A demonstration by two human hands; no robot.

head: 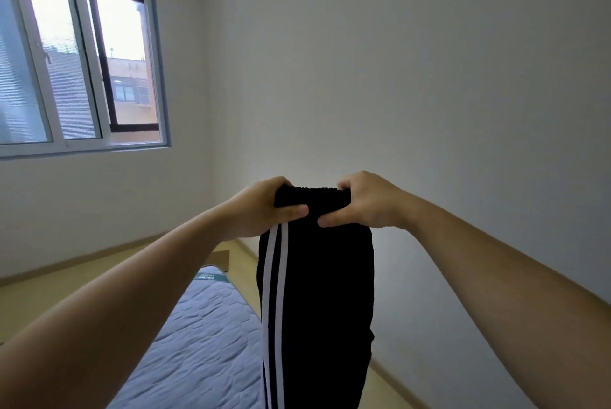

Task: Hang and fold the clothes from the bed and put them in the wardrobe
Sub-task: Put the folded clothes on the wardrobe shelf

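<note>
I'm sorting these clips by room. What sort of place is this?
Probably a bare bedroom: a quilted mattress lies low by the wooden floor, a sliding window sits in a white wall, and black striped trousers are held up.

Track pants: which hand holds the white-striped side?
The left hand: its grip is on the waistband of the track pants, directly above the two white stripes; the right hand holds the plain black side.

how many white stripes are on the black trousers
2 white stripes, side by side down the left edge of the black trousers below the left hand; the back is hidden.
</note>
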